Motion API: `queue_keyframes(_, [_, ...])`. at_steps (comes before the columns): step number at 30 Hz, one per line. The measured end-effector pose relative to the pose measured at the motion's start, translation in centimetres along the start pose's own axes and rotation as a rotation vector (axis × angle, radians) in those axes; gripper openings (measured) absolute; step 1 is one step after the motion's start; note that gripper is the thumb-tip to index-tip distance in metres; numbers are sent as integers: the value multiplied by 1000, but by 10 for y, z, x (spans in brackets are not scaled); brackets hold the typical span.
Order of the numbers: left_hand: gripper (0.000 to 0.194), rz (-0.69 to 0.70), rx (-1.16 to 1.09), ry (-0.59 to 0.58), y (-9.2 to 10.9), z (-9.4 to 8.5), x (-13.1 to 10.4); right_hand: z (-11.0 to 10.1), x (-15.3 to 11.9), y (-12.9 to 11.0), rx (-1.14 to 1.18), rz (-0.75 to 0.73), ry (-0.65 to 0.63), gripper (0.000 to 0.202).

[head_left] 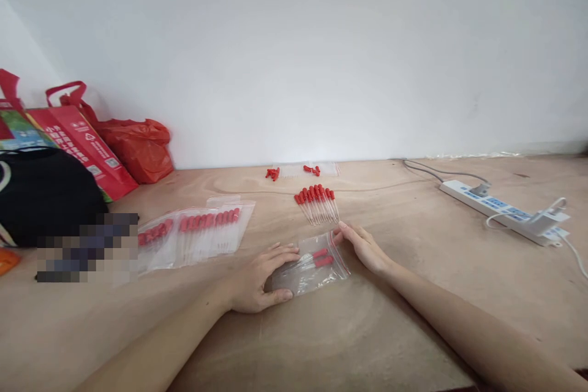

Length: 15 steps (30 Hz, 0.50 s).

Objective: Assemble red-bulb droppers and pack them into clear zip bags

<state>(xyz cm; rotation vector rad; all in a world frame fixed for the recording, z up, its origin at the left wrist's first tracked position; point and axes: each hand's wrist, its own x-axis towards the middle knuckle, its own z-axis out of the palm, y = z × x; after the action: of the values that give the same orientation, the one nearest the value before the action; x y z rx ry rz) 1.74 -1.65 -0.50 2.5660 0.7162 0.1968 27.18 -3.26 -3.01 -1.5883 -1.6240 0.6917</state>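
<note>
A clear zip bag (303, 278) with a red zip line lies flat in front of me, its mouth turned to the right. Inside it are a few droppers (324, 261) with red rubber bulbs. My left hand (261, 278) rests on the bag's left end, fingers and thumb spread. At the far corner of the mouth, my right hand (361, 245) pinches the bag's edge between thumb and fingers. Just beyond the bag, several loose droppers (316, 202) lie fanned side by side, red bulbs pointing away from me.
Filled zip bags of droppers (209, 229) overlap at left. Near the wall lie loose red bulbs (272, 174) and thin clear tubes (291, 170). A white power strip (500, 208) with cables is at right. Red bags (138, 147) and a black bag (50, 196) stand at far left.
</note>
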Motion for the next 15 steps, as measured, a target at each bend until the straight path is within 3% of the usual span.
queue_keyframes(4, [54, 2, 18, -4, -1, 1, 0, 4, 1, 4, -77, -6, 7, 28])
queue_keyframes(8, [54, -8, 21, -17, 0, 0, 0, 6, 9, 19, 38, 15, 60, 32])
queue_keyframes(15, [54, -6, -4, -3, -1, 0, -1, -3, 51, 37, -20, -11, 306, 27])
